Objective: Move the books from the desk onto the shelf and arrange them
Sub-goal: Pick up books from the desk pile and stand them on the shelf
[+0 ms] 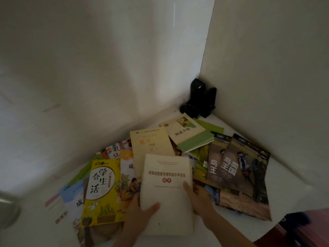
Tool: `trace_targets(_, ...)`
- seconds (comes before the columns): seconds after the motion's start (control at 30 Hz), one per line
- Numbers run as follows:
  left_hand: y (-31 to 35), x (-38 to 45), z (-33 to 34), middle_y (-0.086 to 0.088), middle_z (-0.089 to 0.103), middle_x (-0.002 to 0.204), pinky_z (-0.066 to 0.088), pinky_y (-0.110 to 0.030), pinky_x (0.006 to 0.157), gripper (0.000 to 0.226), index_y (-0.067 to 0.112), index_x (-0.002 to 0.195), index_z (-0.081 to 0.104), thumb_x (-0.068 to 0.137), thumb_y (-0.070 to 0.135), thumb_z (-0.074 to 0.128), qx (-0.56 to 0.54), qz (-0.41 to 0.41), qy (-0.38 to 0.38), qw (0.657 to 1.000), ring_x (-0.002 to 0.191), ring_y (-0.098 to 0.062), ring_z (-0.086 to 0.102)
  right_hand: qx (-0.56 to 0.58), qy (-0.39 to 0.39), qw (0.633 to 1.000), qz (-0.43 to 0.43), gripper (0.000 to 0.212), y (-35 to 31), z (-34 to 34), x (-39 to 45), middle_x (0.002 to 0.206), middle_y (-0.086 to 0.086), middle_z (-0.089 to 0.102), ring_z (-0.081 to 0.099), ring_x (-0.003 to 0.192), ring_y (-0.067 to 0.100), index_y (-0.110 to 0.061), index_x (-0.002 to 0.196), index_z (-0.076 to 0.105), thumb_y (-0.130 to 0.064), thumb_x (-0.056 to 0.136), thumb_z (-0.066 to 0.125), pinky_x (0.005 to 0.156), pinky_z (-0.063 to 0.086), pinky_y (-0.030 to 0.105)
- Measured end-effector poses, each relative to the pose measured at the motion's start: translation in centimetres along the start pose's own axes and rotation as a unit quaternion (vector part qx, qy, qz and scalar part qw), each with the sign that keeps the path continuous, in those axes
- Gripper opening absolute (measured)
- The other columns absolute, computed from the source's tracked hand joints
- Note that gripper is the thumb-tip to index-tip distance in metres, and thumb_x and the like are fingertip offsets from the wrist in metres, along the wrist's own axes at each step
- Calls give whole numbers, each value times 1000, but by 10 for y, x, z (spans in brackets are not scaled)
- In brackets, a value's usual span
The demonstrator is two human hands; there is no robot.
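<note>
Several books lie scattered on a white desk in a corner. On top, near me, is a cream book with a red title. My left hand grips its lower left edge, thumb on the cover. My right hand grips its right edge, thumb on the cover. A yellow book lies to the left. A green-and-white book lies further back. Two dark bird books lie to the right. No shelf is in view.
A black device stands in the far corner where the two white walls meet. A grey rounded object shows at the left edge. Dark red furniture is past the desk's right edge.
</note>
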State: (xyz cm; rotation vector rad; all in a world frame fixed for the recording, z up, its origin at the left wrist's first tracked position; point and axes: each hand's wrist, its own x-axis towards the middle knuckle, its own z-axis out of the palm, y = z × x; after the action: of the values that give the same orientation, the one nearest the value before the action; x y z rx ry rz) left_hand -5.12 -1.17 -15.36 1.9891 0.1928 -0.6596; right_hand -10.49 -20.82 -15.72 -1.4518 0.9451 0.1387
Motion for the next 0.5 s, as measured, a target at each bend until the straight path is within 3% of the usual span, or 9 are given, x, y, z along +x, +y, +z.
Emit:
trace_targets(0.07,-7,1,11,-4,58,114,49,-29,79,69,17,119,53,64,38,88,55,25,30,998,104,-22,58,24,-4,999,24,42,6,1,2,111,-3,69,67,95,15,-21,113,62,-46,81,73,82,58,33)
trace_targets(0.17,-10,1,16,-7,42,130,39,-40,101,84,17,134,46,66,50,84,136,50,49,988,126,-24,38,47,-16,998,41,44,13,5,1,113,-2,66,66,96,16,-24,119,54,-42,83,72,75,58,32)
trace_targets(0.3,-16,-1,14,-8,38,136,38,-41,106,71,22,135,42,77,45,76,92,36,12,995,127,-21,37,95,-32,994,32,44,17,1,-5,114,2,69,70,97,23,-24,123,56,-41,84,71,82,60,43)
trace_targets(0.4,-1,-4,3,-1,47,136,50,-46,97,57,45,128,44,79,50,73,-23,10,-24,999,124,-25,51,145,-68,987,32,31,13,-15,-9,109,3,74,72,95,27,-26,117,62,-35,88,68,81,59,47)
trace_targets(0.5,24,0,-3,3,57,123,51,-23,71,50,34,140,37,94,37,58,-101,12,-59,993,99,-14,60,182,-97,978,40,33,8,-27,-10,109,7,74,71,99,31,-24,120,63,-34,89,66,87,56,55)
